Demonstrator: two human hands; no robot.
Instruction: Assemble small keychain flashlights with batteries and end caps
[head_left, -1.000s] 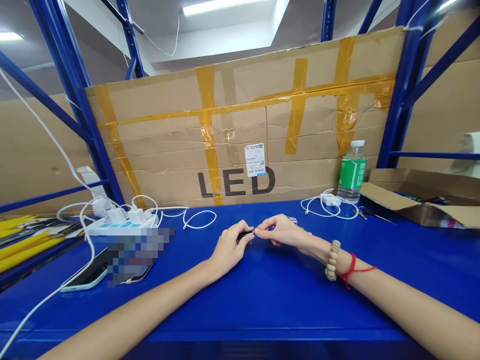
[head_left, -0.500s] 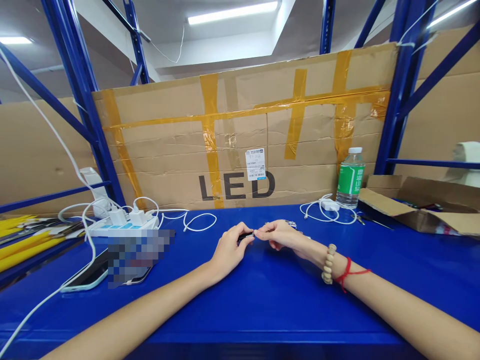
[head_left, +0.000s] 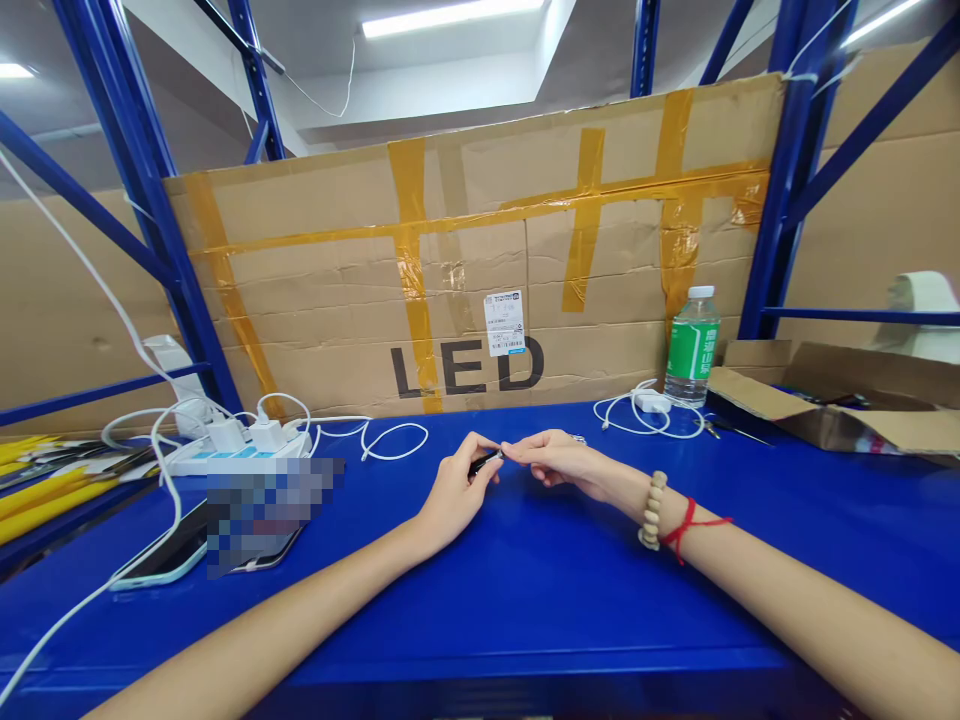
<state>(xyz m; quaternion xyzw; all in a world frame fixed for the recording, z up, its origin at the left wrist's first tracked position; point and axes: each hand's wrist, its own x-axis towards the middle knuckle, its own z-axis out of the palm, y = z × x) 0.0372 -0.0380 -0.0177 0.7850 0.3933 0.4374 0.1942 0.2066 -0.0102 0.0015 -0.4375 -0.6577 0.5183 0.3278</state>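
Over the middle of the blue tabletop [head_left: 495,590], my left hand [head_left: 452,497] is closed around a small, slim black object [head_left: 484,463] with a shiny end. Its exact kind is too small and covered to tell. My right hand [head_left: 562,464] meets that end with thumb and forefinger pinched together; whatever lies between these fingertips cannot be made out. Behind the right hand, a small silvery patterned thing [head_left: 577,438] shows in part. A beaded bracelet [head_left: 652,511] and a red string are on the right wrist.
A white power strip [head_left: 240,455] with chargers and cables stands left, near a phone [head_left: 161,545] and a blurred patch. Yellow-wrapped pieces [head_left: 67,495] lie far left. Back right are a coiled white cable [head_left: 637,412], a water bottle [head_left: 691,350] and an open cardboard box [head_left: 847,425]. Cardboard [head_left: 337,300] walls the back.
The camera view has shifted slightly. Both hands stay together at the black object, its shiny end now tipped a little more upward. The right hand covers more of the silvery thing behind it.
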